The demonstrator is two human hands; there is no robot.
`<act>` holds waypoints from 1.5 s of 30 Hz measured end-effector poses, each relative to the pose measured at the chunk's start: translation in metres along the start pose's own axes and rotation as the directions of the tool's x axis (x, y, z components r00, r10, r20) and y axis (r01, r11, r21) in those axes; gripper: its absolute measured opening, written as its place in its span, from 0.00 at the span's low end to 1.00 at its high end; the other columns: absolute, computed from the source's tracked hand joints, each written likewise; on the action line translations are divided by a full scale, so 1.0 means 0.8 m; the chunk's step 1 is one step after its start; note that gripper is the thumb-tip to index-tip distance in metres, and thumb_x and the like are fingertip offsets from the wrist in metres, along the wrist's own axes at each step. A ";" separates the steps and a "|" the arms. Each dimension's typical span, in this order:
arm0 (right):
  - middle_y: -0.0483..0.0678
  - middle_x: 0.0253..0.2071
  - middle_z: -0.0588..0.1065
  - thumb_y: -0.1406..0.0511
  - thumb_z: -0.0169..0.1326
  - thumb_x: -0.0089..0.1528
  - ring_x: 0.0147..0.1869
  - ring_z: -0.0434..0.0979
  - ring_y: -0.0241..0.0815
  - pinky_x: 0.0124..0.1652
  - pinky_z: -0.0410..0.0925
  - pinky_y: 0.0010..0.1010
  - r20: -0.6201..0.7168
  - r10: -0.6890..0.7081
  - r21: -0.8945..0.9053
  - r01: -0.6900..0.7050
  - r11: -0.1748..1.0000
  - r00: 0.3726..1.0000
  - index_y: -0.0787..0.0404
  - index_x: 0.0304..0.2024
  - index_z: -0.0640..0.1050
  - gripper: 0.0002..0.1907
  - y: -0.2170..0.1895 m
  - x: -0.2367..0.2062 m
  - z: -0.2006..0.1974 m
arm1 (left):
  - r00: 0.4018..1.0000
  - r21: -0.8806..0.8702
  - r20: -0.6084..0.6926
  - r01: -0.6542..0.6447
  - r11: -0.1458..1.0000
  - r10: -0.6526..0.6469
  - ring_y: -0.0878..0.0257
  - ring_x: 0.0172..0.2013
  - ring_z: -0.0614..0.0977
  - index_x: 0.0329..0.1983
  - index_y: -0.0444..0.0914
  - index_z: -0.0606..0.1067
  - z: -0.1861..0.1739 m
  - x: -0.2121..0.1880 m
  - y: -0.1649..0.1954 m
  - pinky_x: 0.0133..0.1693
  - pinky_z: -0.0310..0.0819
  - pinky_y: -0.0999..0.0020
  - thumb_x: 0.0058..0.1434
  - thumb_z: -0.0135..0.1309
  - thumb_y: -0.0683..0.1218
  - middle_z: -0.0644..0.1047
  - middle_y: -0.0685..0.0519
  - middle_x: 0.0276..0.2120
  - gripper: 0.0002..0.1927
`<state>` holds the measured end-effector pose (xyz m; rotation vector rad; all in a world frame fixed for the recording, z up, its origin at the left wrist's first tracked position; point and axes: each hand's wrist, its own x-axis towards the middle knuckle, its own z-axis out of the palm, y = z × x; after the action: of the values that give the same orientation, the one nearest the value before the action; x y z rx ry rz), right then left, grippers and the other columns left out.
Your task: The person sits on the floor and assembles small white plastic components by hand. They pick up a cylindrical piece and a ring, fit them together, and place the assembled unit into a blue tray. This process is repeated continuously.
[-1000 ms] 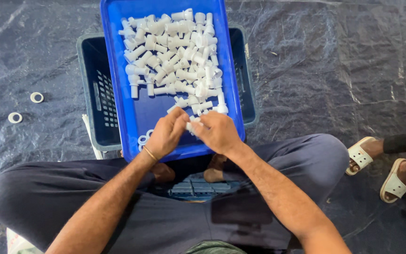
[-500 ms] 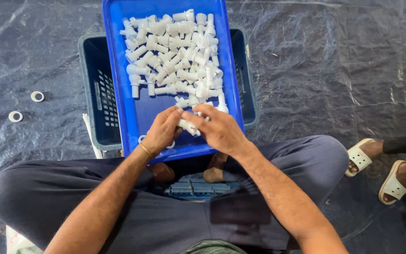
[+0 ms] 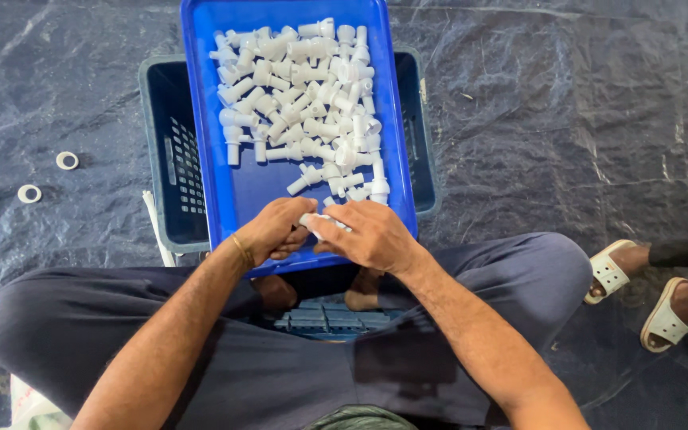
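Pinching 1 small white plastic fitting [image 3: 318, 221] between them, the left hand [image 3: 274, 231] and right hand [image 3: 372, 236] close their fingers on it over the near end of the blue plastic tray [image 3: 240, 195]. That tray rests lengthwise on a dark slotted crate [image 3: 170, 167], overhanging toward the lap; a downward push there could tip it and spill the heap of white fittings [image 3: 300, 99] onto the black sheet [image 3: 559, 119].

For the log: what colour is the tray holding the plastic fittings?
Bright blue tray, seen in the head view; the fittings in it are white.
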<state>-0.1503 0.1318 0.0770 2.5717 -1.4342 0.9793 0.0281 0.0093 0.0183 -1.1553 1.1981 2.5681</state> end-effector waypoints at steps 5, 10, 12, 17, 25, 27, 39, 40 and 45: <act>0.50 0.26 0.75 0.51 0.64 0.62 0.29 0.77 0.50 0.29 0.67 0.40 -0.041 0.307 -0.024 -0.308 0.951 0.951 0.62 0.37 0.80 0.20 0.008 -0.018 0.024 | 0.973 0.043 -0.067 -0.220 0.974 0.223 0.67 0.11 0.62 0.37 0.42 0.72 0.015 0.010 -0.021 0.13 0.53 0.69 0.69 0.41 0.53 0.64 0.57 0.13 0.13; 0.52 0.20 0.75 0.53 0.52 0.69 0.22 0.75 0.47 0.24 0.64 0.35 0.334 0.764 0.316 -0.829 0.461 0.552 0.66 0.30 0.83 0.24 0.032 -0.040 0.049 | 0.819 0.503 -0.028 -0.484 0.716 0.573 0.69 0.23 0.68 0.33 0.36 0.69 0.018 0.015 -0.034 0.24 0.64 0.69 0.74 0.43 0.51 0.67 0.58 0.20 0.17; 0.51 0.15 0.75 0.51 0.49 0.70 0.18 0.73 0.43 0.21 0.65 0.34 0.681 0.677 0.429 -0.902 -0.059 0.280 0.69 0.27 0.81 0.29 0.039 -0.044 0.052 | 0.783 0.613 -0.012 -0.486 0.623 0.622 0.68 0.22 0.68 0.34 0.35 0.70 0.016 0.012 -0.036 0.25 0.63 0.68 0.73 0.43 0.51 0.67 0.58 0.19 0.17; 0.49 0.25 0.79 0.56 0.54 0.68 0.28 0.80 0.41 0.29 0.71 0.30 0.444 0.776 0.433 -0.866 0.251 0.447 0.61 0.40 0.82 0.15 0.027 -0.033 0.043 | 0.741 0.440 0.009 -0.606 0.663 0.672 0.70 0.26 0.68 0.35 0.35 0.72 0.015 0.012 -0.031 0.27 0.65 0.70 0.75 0.42 0.50 0.69 0.59 0.23 0.16; 0.50 0.52 0.76 0.70 0.54 0.63 0.50 0.80 0.47 0.44 0.73 0.36 0.077 0.128 0.003 -0.129 0.992 0.989 0.50 0.59 0.77 0.22 0.003 -0.001 0.004 | 0.983 -0.002 -0.067 -0.172 0.985 0.171 0.67 0.09 0.59 0.29 0.38 0.70 0.001 0.009 -0.013 0.11 0.51 0.70 0.71 0.40 0.56 0.62 0.56 0.11 0.20; 0.48 0.52 0.76 0.68 0.55 0.65 0.48 0.80 0.45 0.43 0.72 0.36 0.079 0.054 0.059 -0.059 0.997 0.995 0.52 0.59 0.76 0.19 -0.003 0.001 0.001 | 0.996 -0.040 0.015 -0.086 0.995 0.087 0.67 0.09 0.59 0.29 0.37 0.70 -0.003 0.005 -0.011 0.11 0.50 0.71 0.72 0.40 0.56 0.61 0.56 0.11 0.21; 0.49 0.29 0.78 0.49 0.64 0.59 0.31 0.78 0.48 0.33 0.69 0.39 0.069 0.310 0.007 -0.312 0.950 0.948 0.64 0.49 0.79 0.28 0.003 -0.014 0.020 | 0.908 0.279 -0.105 -0.365 0.888 0.406 0.65 0.14 0.64 0.35 0.36 0.74 0.000 0.022 -0.031 0.18 0.57 0.67 0.74 0.41 0.54 0.68 0.55 0.16 0.20; 0.50 0.28 0.78 0.49 0.62 0.60 0.30 0.78 0.48 0.31 0.69 0.38 0.070 0.357 0.046 -0.360 0.932 0.931 0.64 0.47 0.80 0.26 0.004 -0.019 0.025 | 0.821 0.358 -0.079 -0.507 0.785 0.566 0.63 0.18 0.68 0.37 0.35 0.75 0.003 0.024 -0.034 0.22 0.63 0.65 0.76 0.42 0.53 0.70 0.53 0.20 0.19; 0.48 0.21 0.77 0.51 0.48 0.72 0.24 0.77 0.39 0.27 0.67 0.31 0.280 0.741 0.359 -0.783 0.509 0.610 0.62 0.37 0.84 0.25 0.015 -0.045 0.054 | 0.681 0.787 -0.011 -0.445 0.427 0.732 0.45 0.26 0.77 0.39 0.36 0.73 0.014 0.014 -0.038 0.30 0.70 0.54 0.71 0.47 0.50 0.74 0.44 0.22 0.13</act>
<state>-0.1515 0.1380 0.0197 2.1652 -2.8086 1.4216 0.0246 0.0355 -0.0032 -1.0943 2.8582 1.7262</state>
